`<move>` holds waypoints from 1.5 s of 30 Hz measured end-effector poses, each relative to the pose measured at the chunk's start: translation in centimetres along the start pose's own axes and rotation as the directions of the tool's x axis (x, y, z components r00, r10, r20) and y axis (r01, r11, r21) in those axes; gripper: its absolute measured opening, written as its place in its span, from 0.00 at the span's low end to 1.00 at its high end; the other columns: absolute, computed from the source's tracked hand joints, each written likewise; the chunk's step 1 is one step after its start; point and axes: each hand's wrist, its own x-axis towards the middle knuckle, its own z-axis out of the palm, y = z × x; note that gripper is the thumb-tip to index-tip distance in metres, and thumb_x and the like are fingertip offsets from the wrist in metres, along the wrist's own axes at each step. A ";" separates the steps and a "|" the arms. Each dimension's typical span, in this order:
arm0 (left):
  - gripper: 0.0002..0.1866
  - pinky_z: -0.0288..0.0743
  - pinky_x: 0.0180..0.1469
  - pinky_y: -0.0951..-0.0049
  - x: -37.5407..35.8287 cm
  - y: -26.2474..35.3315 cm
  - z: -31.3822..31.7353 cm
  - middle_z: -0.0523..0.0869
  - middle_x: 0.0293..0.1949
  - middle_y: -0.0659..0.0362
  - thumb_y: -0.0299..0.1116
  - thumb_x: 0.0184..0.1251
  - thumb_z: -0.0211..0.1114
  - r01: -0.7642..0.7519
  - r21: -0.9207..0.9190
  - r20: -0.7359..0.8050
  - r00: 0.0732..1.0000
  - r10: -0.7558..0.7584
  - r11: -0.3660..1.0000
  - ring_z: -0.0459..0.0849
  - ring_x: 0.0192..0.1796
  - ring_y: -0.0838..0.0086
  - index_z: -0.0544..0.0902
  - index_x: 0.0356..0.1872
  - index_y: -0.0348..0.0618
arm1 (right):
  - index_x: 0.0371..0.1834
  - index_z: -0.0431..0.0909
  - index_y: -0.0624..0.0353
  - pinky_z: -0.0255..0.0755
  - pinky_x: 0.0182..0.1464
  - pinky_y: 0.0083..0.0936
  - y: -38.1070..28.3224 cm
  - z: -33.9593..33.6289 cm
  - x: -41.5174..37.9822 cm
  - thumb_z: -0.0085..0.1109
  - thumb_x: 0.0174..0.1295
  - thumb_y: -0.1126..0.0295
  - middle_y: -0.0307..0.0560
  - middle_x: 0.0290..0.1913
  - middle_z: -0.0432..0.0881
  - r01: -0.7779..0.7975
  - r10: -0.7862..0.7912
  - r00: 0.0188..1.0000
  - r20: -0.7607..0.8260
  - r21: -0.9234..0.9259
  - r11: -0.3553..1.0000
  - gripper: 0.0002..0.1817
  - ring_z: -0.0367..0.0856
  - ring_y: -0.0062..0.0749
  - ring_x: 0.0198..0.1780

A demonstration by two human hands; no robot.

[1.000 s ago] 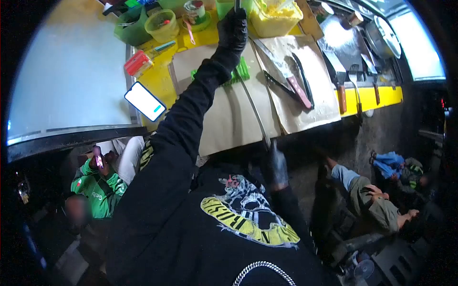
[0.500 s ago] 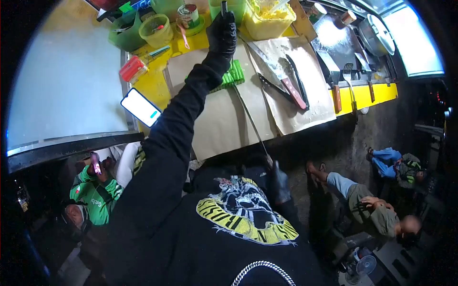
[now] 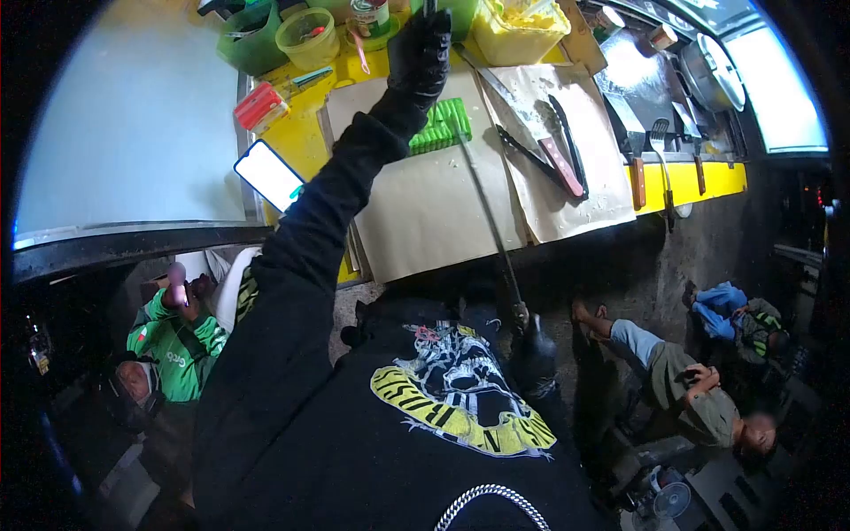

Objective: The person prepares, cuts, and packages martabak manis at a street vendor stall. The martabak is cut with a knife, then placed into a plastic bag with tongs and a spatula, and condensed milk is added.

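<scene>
My left hand (image 3: 421, 62), in a black glove, is closed around a dark handle-like thing (image 3: 430, 7) beyond the green food; its far end is cut off by the frame. A bright green, flat block of food (image 3: 440, 126) with cut lines across it lies on brown paper (image 3: 434, 212), partly behind my left forearm. My right hand (image 3: 534, 358), also dark-gloved and close to my body, is closed on the grip of a long thin-bladed knife (image 3: 489, 208). Its blade reaches over the paper to the right end of the green block.
A wide knife (image 3: 560, 164) and black tongs (image 3: 567, 133) lie on the right-hand paper. A phone (image 3: 268, 175) and red packet (image 3: 260, 106) sit left. Behind stand a yellow tub (image 3: 521, 35) and green containers (image 3: 248, 40). A griddle (image 3: 630, 66) is right. People sit nearby.
The knife's far end has shifted from the middle of the green block to its right end. My right hand has moved slightly lower and to the right. The whole view has tilted a little.
</scene>
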 end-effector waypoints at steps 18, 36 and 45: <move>0.12 0.71 0.33 0.74 -2.9 -3.8 -0.4 0.84 0.25 0.63 0.38 0.68 0.65 0.215 -0.197 -0.040 0.973 -0.226 0.957 0.79 0.30 0.81 0.85 0.32 0.40 | 0.37 0.76 0.62 0.64 0.26 0.38 0.7 10.7 13.6 0.34 0.73 0.42 0.50 0.20 0.71 -0.255 0.167 0.952 0.255 0.367 0.895 0.32 0.71 0.43 0.23; 0.11 0.74 0.44 0.76 0.8 5.1 -0.8 0.84 0.38 0.59 0.37 0.71 0.59 -0.162 0.278 0.098 0.985 0.140 0.947 0.79 0.41 0.78 0.80 0.44 0.39 | 0.65 0.63 0.65 0.76 0.30 0.40 -1.8 -1.5 0.0 0.65 0.59 0.63 0.63 0.37 0.83 -0.123 0.128 0.952 0.278 -0.034 0.992 0.34 0.83 0.56 0.32; 0.11 0.65 0.34 0.80 -1.1 -2.4 -3.8 0.78 0.26 0.71 0.38 0.66 0.68 0.162 -0.167 -0.229 0.953 -0.198 0.972 0.73 0.32 0.86 0.82 0.29 0.43 | 0.61 0.70 0.63 0.78 0.35 0.36 -2.2 1.7 1.7 0.61 0.63 0.69 0.58 0.44 0.83 0.055 -0.057 0.997 0.050 0.037 0.998 0.23 0.85 0.49 0.36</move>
